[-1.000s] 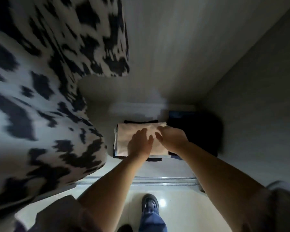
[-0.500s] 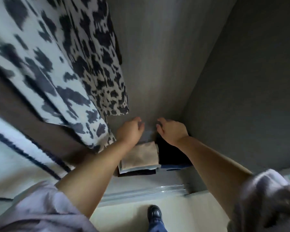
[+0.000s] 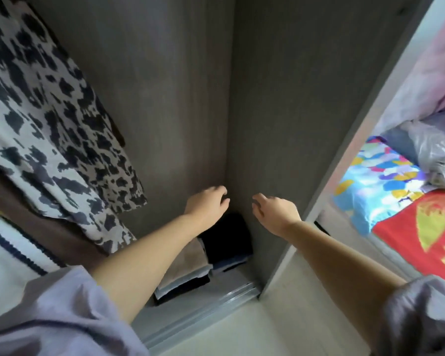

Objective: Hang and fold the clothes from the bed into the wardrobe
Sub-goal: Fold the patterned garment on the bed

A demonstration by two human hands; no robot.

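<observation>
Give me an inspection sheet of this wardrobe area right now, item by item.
Surface: wardrobe floor, grey, sliding track at its front.
Job's things: beige folded stack beside dark folded stack; spotted garment hanging at left.
Clutter: plastic bag on colourful bedding.
Grippers: left hand and right hand raised above the stacks, fingers loosely curled, holding nothing.
Cables: nothing seen.
Surroundings: grey wardrobe walls, pale floor.
</observation>
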